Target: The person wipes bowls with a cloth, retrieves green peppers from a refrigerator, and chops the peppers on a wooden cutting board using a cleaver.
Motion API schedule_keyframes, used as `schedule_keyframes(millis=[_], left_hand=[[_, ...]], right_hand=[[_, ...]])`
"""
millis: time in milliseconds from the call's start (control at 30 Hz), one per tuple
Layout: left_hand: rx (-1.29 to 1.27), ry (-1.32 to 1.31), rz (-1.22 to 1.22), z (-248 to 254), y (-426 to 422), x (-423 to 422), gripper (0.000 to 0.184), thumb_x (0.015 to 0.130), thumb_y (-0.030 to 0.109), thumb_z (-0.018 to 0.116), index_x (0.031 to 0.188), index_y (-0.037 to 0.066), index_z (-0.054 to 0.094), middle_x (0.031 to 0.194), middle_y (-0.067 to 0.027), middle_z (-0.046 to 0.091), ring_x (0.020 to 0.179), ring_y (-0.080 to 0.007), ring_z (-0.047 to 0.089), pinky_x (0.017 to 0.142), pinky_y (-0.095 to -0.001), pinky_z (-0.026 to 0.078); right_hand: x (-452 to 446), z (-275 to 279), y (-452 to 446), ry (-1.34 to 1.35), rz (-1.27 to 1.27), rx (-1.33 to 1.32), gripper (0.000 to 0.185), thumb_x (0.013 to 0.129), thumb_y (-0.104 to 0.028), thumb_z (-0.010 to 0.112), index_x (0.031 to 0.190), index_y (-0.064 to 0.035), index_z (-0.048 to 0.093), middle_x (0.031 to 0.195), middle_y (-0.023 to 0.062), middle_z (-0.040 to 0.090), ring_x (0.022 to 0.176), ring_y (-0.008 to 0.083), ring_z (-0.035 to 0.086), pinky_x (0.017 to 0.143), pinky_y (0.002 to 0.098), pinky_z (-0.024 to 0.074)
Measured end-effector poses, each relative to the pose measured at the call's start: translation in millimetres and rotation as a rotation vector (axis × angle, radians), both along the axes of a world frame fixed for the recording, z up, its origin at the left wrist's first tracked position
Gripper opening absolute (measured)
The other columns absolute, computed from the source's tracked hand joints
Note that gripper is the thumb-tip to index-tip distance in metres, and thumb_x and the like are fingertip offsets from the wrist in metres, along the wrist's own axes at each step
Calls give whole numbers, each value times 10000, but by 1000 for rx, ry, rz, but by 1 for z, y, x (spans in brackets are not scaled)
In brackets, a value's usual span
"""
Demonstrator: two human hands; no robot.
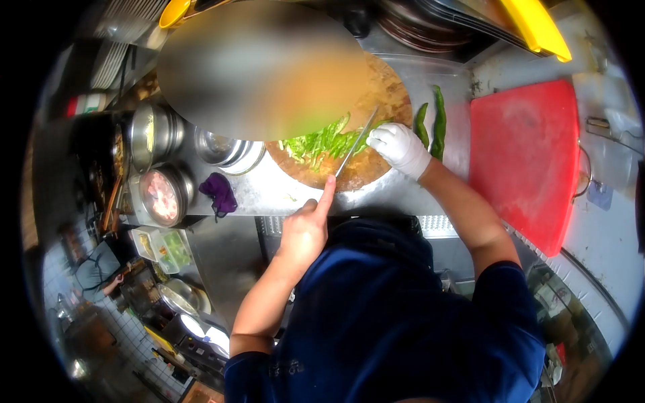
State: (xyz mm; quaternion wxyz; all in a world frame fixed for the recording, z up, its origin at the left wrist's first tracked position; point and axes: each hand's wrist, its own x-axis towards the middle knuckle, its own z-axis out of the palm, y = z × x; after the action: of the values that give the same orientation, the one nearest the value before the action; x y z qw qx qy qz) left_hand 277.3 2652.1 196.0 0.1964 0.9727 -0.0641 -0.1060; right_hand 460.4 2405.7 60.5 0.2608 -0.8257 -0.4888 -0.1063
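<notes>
My left hand point(306, 232) is closed around the handle of a knife point(357, 142), its index finger stretched along the top. The blade appears almost edge-on as a thin line over the round wooden chopping board point(359, 178). Close to the blade, my right hand point(401, 149), in a white glove, curls its fingers down on a green pepper point(381, 123), mostly hidden beneath them. Cut green pepper strips point(322, 144) lie heaped left of the blade. Two long whole peppers, one curved point(439, 124) and one shorter point(421, 125), rest right of the board.
A red cutting board point(524, 164) stands at the right. Steel bowls point(218, 144), a bowl of pale pink meat point(162, 196) and a purple cloth point(219, 195) sit left. A blur hides much of the chopping board. Another person point(97, 272) is at lower left.
</notes>
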Motion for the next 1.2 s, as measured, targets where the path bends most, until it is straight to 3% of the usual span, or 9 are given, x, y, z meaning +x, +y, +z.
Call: schedule_keyframes(millis=[333, 633, 900, 1033, 1200], left_hand=[[-25, 71, 17, -16, -8, 8, 891, 858, -32, 597, 1672, 185, 306, 829, -185, 679, 656, -383, 686, 649, -508, 581], [18, 31, 34, -42, -17, 17, 926, 830, -18, 621, 1672, 181, 291, 700, -182, 682, 609, -387, 681, 611, -511, 568], [22, 54, 37, -39, -19, 18, 921, 822, -29, 623, 1665, 171, 311, 733, -190, 691, 614, -383, 683, 621, -511, 576], [-23, 0, 16, -27, -15, 15, 923, 816, -53, 617, 1663, 160, 318, 844, -207, 704, 668, -379, 699, 655, -502, 588], [-4, 4, 15, 0, -17, 5, 930, 819, -56, 603, 1667, 203, 324, 828, -184, 659, 690, -382, 692, 674, -508, 585]], right_hand=[[0, 3, 1, 6, -4, -16, 175, 872, -111, 633, 1031, -114, 707, 1034, 40, 685, 1016, 254, 660, 886, 377, 574], [1, 19, -3, 24, 13, 14, 169, 856, -85, 652, 1015, -77, 712, 1056, 78, 711, 976, 285, 684, 847, 410, 581], [13, 22, -20, 158, -34, -24, 211, 858, -57, 651, 1053, -62, 732, 1120, 107, 718, 1035, 321, 677, 882, 425, 574], [15, 6, -23, 112, -21, -71, 219, 877, -57, 623, 1068, -80, 729, 1159, 96, 713, 1102, 315, 654, 936, 413, 561], [12, 6, -23, 72, -16, -123, 227, 874, -60, 613, 1071, -104, 717, 1174, 77, 709, 1117, 293, 648, 960, 399, 557]])
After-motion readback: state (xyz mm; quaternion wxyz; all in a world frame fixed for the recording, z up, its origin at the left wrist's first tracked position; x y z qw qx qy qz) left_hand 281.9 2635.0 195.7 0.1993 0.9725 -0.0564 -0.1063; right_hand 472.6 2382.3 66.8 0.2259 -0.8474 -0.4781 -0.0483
